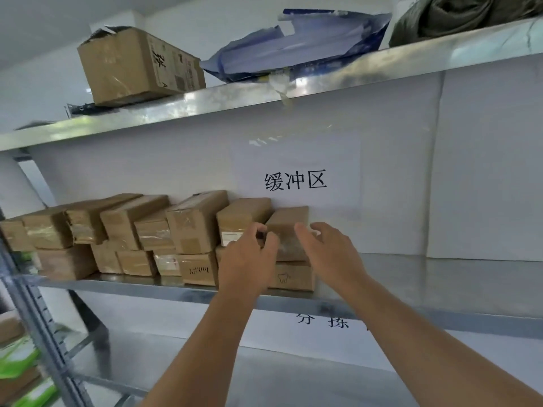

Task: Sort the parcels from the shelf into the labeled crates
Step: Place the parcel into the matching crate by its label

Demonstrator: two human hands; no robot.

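Reaching up to the shelf (411,268), both hands flank one parcel (289,230). Left hand (249,257) curls at its left face; right hand (329,251) cups its right side, both about equally near. Grip not confirmed. Parcel: brown taped carton, top tier at the row's right end, long axis running toward the shelf's back edge.

1 head-worn view, facing forward and slightly upward. It looks close onto the middle shelf (411,268) at arm's reach.
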